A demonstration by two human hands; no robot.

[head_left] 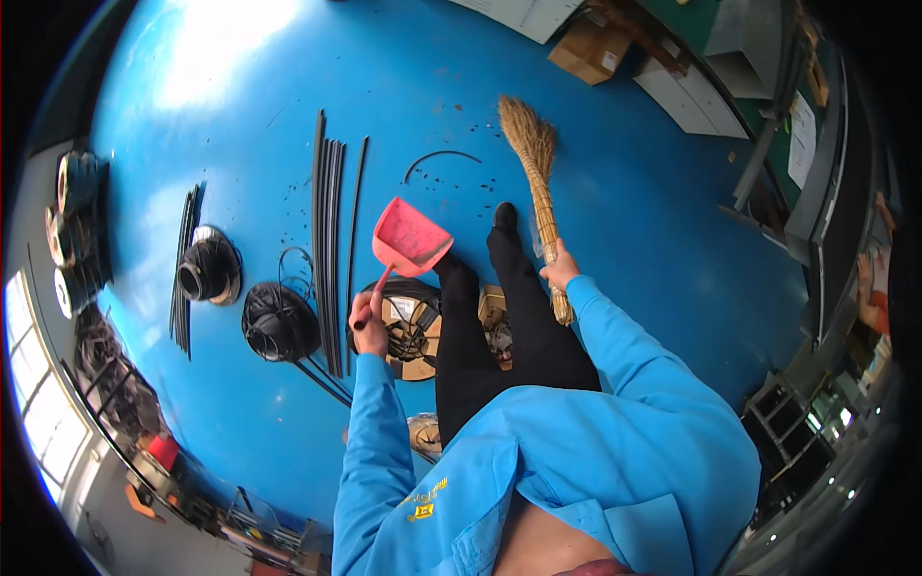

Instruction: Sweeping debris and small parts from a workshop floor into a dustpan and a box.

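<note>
My left hand [369, 324] is closed round the handle of a pink dustpan [411, 237], which is held out in front of my left leg. Some grey dust shows in its pan. In my right hand [561, 268] is a straw broom [534, 173], gripped near the lower end of its bound handle, with the bristles pointing away from me. Dark bits of debris [461, 178] lie scattered on the blue floor [624, 182] between the two tools. A thin curved black strip [442, 154] lies among them.
Long black rods [331, 240] lie left of the dustpan, with black coils [279, 322] and a spool [209, 267] farther left. A cardboard box [588, 50] stands at the far right near workbenches. Another person's hand [869, 274] shows at the right edge.
</note>
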